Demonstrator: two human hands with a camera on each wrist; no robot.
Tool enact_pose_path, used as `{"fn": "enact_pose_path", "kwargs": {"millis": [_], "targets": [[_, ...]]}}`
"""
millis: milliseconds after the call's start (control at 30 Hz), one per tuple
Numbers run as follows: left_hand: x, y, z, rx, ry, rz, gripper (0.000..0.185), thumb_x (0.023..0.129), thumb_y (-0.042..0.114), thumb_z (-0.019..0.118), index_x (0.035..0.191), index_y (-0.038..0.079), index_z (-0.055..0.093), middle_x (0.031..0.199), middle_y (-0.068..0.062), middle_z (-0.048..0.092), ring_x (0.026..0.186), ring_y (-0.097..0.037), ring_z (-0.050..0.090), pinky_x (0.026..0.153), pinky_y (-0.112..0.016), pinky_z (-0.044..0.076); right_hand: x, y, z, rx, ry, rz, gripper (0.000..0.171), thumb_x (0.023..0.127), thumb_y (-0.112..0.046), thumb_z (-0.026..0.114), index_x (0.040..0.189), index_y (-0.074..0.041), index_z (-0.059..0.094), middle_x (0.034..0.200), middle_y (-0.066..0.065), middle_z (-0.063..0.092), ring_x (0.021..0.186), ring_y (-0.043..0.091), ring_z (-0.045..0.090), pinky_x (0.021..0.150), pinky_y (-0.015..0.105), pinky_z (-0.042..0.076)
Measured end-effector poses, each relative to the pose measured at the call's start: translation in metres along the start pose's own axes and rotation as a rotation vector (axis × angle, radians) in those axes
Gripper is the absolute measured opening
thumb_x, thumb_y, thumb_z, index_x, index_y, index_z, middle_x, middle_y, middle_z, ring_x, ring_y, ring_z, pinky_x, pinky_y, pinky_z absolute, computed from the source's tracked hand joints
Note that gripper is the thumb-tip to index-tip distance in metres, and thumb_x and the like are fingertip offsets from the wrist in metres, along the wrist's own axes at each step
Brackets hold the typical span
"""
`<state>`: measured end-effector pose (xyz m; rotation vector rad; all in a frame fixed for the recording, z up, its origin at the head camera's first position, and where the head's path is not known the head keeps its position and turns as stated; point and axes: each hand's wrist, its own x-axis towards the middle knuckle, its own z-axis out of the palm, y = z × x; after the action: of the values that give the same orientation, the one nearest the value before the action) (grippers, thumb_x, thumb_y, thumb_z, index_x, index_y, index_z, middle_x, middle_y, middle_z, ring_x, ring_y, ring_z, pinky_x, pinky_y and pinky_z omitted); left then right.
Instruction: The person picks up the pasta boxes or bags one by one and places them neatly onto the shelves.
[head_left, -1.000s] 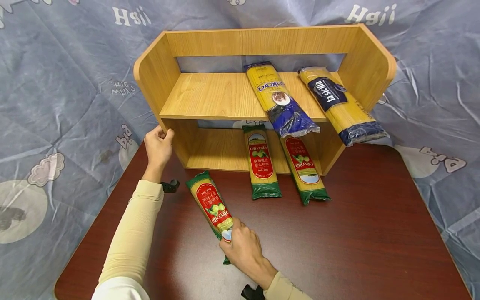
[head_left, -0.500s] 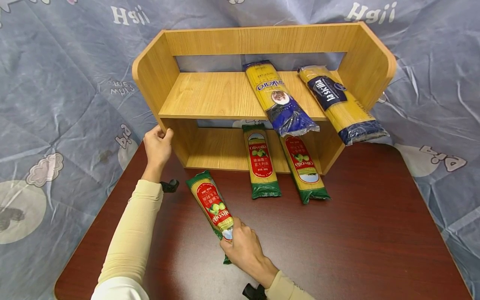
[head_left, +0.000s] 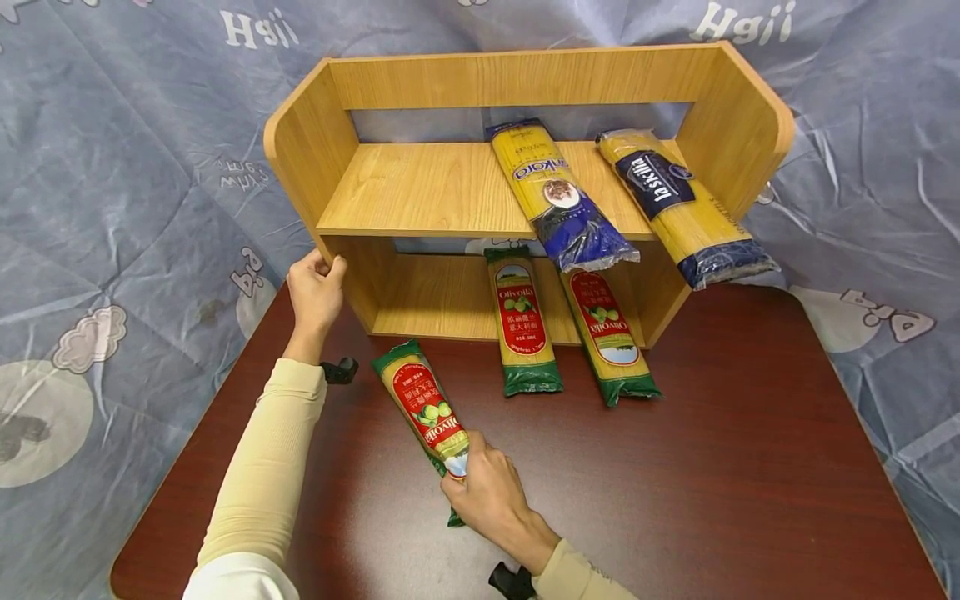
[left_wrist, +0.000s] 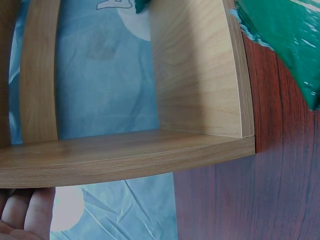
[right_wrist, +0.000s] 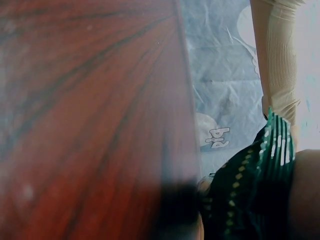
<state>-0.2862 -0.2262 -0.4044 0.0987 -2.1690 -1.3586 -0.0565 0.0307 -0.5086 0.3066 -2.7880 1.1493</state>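
Note:
My left hand (head_left: 316, 287) grips the lower left side panel of a two-tier wooden shelf (head_left: 405, 192). In the left wrist view, its fingers (left_wrist: 37, 212) lie against the outside of that panel. Lower down, my right hand (head_left: 491, 496) holds the near end of a green-and-yellow spaghetti pack (head_left: 423, 400) with a red label. The pack slants over the table, its far end pointing at the shelf's left front corner. In the right wrist view, the pack's green end (right_wrist: 245, 185) sticks out beside the hand.
Two similar packs, a left one (head_left: 522, 325) and a right one (head_left: 609, 333), jut from the lower tier. Above them, a blue-ended pasta pack (head_left: 558, 196) and a navy-labelled pack (head_left: 682, 208) overhang the upper tier. A patterned cloth (head_left: 150, 208) hangs behind the dark red table (head_left: 712, 467).
My right hand and the spaghetti pack have shifted very slightly to the right. The left hand keeps its grip on the shelf.

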Motion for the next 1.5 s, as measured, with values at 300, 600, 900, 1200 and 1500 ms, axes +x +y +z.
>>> {"fn": "enact_pose_path", "kwargs": {"millis": [300,600,900,1200,1500], "targets": [[-0.001,-0.001,0.000,0.000,-0.001,0.007,0.017,0.093,0.010,0.064,0.096,0.000,0.077,0.061,-0.005,0.060,0.057,-0.007,0.051,0.046,-0.020,0.032,0.005,-0.002,-0.005,0.067,0.008,0.027,0.046,0.071,-0.010,0.074,0.113,0.000,0.058,0.080,0.006,0.067,0.063,0.017,0.062,0.053,0.033,0.049],[-0.004,-0.001,0.000,-0.004,-0.006,0.001,0.017,0.093,0.010,0.064,0.098,0.000,0.077,0.065,-0.005,0.065,0.060,-0.006,0.055,0.048,-0.020,0.036,0.017,0.000,-0.017,0.094,0.046,0.054,0.046,0.074,-0.010,0.075,0.117,-0.002,0.059,0.083,0.007,0.070,0.065,0.017,0.063,0.056,0.034,0.050],[-0.004,0.001,0.000,-0.006,-0.008,0.007,0.016,0.092,0.009,0.064,0.095,0.000,0.077,0.061,-0.002,0.062,0.056,-0.005,0.052,0.046,-0.020,0.033,0.033,-0.002,-0.026,0.122,0.061,0.052,0.045,0.076,-0.010,0.075,0.117,-0.001,0.059,0.086,0.008,0.070,0.070,0.018,0.064,0.060,0.035,0.051],[-0.003,0.001,0.000,-0.007,-0.014,0.009,0.016,0.092,0.009,0.064,0.095,0.000,0.077,0.066,-0.007,0.067,0.061,-0.006,0.057,0.049,-0.019,0.038,0.054,-0.004,-0.033,0.127,0.111,0.069,0.047,0.075,-0.012,0.075,0.117,0.000,0.059,0.085,0.007,0.069,0.070,0.018,0.063,0.061,0.035,0.052],[-0.001,0.000,-0.001,-0.009,-0.009,-0.001,0.017,0.092,0.009,0.063,0.096,-0.001,0.076,0.065,-0.007,0.066,0.062,-0.006,0.057,0.048,-0.019,0.037,0.082,-0.006,-0.041,0.111,0.128,0.095,0.044,0.076,-0.016,0.073,0.115,-0.001,0.059,0.084,0.007,0.068,0.069,0.020,0.063,0.059,0.036,0.051]]}}
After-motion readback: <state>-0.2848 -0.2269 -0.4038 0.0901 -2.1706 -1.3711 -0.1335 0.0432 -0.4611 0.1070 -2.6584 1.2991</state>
